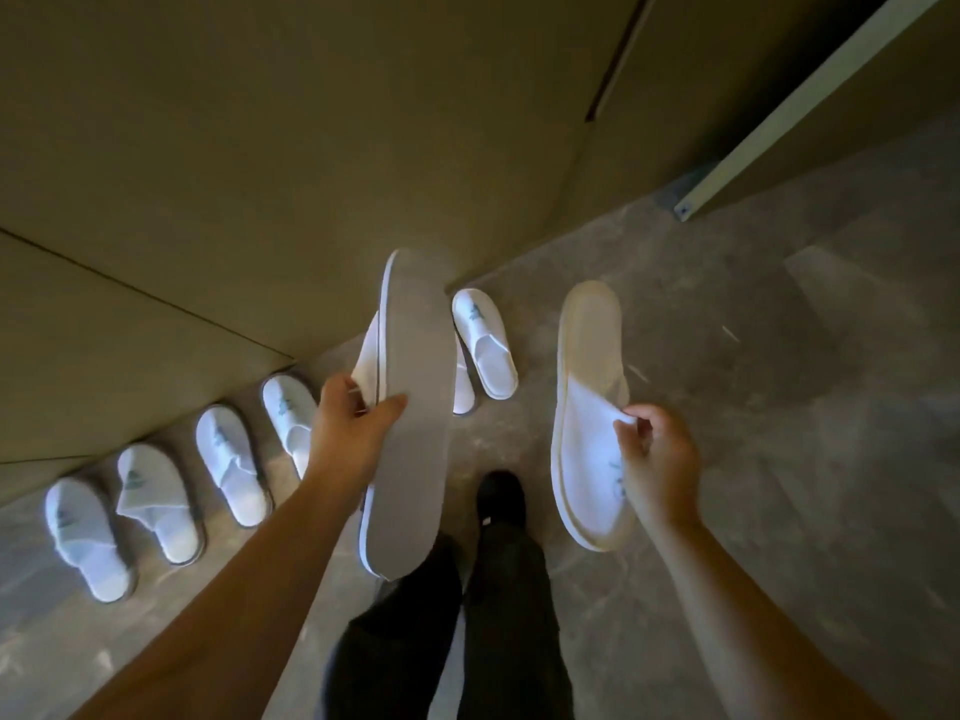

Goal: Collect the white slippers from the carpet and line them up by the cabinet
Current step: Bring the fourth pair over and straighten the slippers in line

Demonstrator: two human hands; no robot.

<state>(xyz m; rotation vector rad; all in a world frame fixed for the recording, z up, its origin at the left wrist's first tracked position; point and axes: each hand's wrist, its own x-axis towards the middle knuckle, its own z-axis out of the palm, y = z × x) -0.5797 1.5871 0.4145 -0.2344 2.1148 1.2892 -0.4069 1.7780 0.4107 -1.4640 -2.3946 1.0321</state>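
My left hand (353,428) grips a white slipper (415,407) held in the air with its grey sole turned toward me. Over on the right, my right hand (657,454) pinches the upper of a second white slipper (589,387), insole side up, above the floor. Several white slippers stand in a row along the base of the tan cabinet (260,174): the leftmost slipper (83,537), a crumpled slipper (156,501), another slipper (228,465) and one slipper (288,413) partly behind my left arm. Past the held slipper, one more slipper (485,345) lies by the cabinet.
The floor (779,407) is grey and mottled. My dark trouser legs and a black shoe (501,496) are at the bottom centre. A pale door edge or panel (805,106) slants across the top right.
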